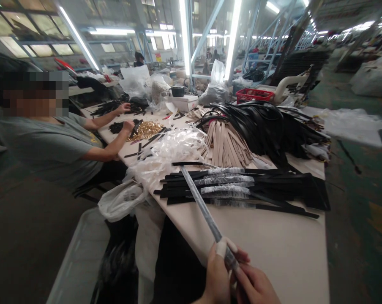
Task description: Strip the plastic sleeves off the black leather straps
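Observation:
A long dark strap (203, 207) in clear plastic wrap runs from the table's middle down to the near edge, its far end near the bundled straps. My left hand (219, 268), with a white covering on a finger, is closed around its near part. Just beside it, my right hand (254, 282) grips the same strap close to its lower end. Several black straps (282, 190) lie side by side beyond, with clear plastic wrapped round their middles. Crumpled clear plastic (181, 143) is heaped to their left.
Black straps (257, 126) and beige strips (224, 143) are piled at the back. To the left a seated co-worker (58, 143) handles small dark pieces near gold metal parts (148, 130). A red basket (254, 95) stands behind; a white bin (80, 257) stands below left.

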Demonstrator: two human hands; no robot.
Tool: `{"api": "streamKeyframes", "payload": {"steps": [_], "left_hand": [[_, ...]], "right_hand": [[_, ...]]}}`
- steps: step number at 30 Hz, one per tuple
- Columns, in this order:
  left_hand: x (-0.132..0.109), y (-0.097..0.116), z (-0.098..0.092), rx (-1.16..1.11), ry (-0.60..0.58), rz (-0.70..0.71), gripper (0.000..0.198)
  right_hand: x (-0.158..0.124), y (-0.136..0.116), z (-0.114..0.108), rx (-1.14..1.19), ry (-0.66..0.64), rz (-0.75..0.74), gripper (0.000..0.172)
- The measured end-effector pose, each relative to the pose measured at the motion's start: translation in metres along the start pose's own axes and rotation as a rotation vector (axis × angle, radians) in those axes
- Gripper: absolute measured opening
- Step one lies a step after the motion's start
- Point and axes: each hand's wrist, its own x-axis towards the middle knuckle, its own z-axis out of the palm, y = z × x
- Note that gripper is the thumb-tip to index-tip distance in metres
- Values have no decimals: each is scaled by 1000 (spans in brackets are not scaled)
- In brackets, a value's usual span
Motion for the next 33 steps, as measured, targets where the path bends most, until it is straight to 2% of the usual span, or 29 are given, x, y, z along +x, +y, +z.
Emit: {"api": "streamKeyframes", "payload": {"steps": [4,6,8,10,11,13,15,17,19,22,25,27,29,31,33], "left_hand": [[16,10,4,52,43,45,33],[18,-3,4,80,41,25,33],[13,-24,0,37,34,-16,35],[11,-35,-6,-23,10,-83,36],[12,-33,-9,-34,-14,-119,36],[23,-13,-12,-34,-47,-147,36],[39,15,-10,-40,-23,-78,39],[51,34,-6,-15,37,41,37],[53,33,-3,39,59,100,34],[43,8,-5,58,52,56,36],[36,-8,-11,46,100,60,35],[38,-9,-15,86,127,81,30],[41,-8,-19,143,84,3,28],[46,-3,-20,150,9,-99,31],[56,14,-21,69,-35,-87,39]], "right_hand": [[0,8,0,-48,-4,82,70],[2,9,1,-61,41,81,69],[6,10,2,-99,76,34,67],[9,13,1,-120,78,3,67],[10,16,1,-114,64,5,68],[12,20,2,-88,32,40,74],[13,22,4,-69,11,74,79],[14,21,6,-52,8,94,80],[15,18,6,-13,29,96,76],[16,16,-2,37,62,74,63],[17,14,-17,227,-66,28,49],[23,8,-23,429,-135,-22,50],[33,-3,-22,490,-116,-28,51],[45,-14,-15,381,-68,9,47],[55,-19,-6,260,-32,41,48]]}}
